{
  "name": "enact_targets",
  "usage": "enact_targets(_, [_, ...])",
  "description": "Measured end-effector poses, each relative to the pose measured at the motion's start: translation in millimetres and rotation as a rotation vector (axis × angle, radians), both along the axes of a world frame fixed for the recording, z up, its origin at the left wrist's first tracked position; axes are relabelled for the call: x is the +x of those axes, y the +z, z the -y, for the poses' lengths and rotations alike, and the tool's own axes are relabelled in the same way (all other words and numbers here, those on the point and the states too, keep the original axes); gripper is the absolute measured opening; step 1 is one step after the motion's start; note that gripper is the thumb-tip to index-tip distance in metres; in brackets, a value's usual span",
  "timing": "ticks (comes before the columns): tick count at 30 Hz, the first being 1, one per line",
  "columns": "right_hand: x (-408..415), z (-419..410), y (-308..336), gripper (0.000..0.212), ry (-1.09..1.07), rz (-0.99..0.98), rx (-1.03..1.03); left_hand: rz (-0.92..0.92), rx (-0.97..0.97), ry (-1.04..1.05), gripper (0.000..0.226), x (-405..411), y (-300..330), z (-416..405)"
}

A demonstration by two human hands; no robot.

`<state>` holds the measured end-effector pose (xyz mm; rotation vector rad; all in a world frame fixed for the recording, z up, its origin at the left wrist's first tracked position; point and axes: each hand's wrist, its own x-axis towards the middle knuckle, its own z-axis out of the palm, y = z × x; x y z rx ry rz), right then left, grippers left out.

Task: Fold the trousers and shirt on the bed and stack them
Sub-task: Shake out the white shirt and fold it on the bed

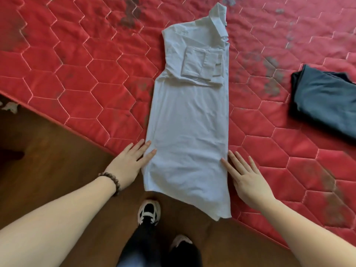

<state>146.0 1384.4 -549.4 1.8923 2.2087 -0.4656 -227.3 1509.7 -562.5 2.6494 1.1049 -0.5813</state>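
Squaring up the long white cotton shirt [187, 120] on the red quilted bed [86, 74]

Left hand [128, 164] and right hand [248, 180] lie flat, holding nothing, flanking its near hem; the long axis runs away.

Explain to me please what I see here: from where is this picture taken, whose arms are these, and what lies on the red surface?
One camera worn on a person's head looks down. The bare left hand and right hand lie flat with straight fingers along the two sides of a long white collared shirt, already folded narrow; they hold nothing. The shirt lies on a red quilted mattress, its hem hanging over the edge. A folded dark grey garment, probably the trousers, lies at the right.
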Motion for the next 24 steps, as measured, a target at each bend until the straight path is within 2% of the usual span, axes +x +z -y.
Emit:
enact_targets(3, [-8.6,9.8,0.2,0.072,0.000,-0.050,0.104,0.108,0.014,-0.003,0.080,-5.0,2.1,6.8])
enact_targets(5, [-16.8,9.3,-2.9,0.072,0.077,-0.056,0.162,0.132,0.009,-0.026,0.079,-6.0,0.2,7.2])
enact_targets(9, [-30.7,6.0,-6.0,0.072,0.218,-0.068,0.198,0.040,0.003,-0.137,0.093,-5.8,-8.0,13.5])
enact_targets(12, [-32.2,7.1,-2.2,0.070,0.235,-0.090,0.128,0.004,0.033,-0.122,0.093,-2.0,-8.7,22.2])
enact_targets(15, [-26.0,4.2,7.7,0.071,0.130,-0.214,-0.074,0.066,0.018,-0.065,0.080,2.0,2.7,23.8])
enact_targets(18, [-24.7,-7.9,27.4,0.066,-0.020,-0.412,-0.277,0.168,-0.130,0.025,0.069,7.0,25.5,17.9])
enact_targets(21, [-24.2,-24.3,59.5,0.044,-0.247,-0.581,-0.418,0.346,-0.365,0.228,0.059,16.2,59.5,7.0])
enact_targets(24, [-18.5,-50.0,90.6,0.017,-0.478,-0.783,-0.486,0.471,-0.502,0.442,0.030,23.3,86.5,-20.5])
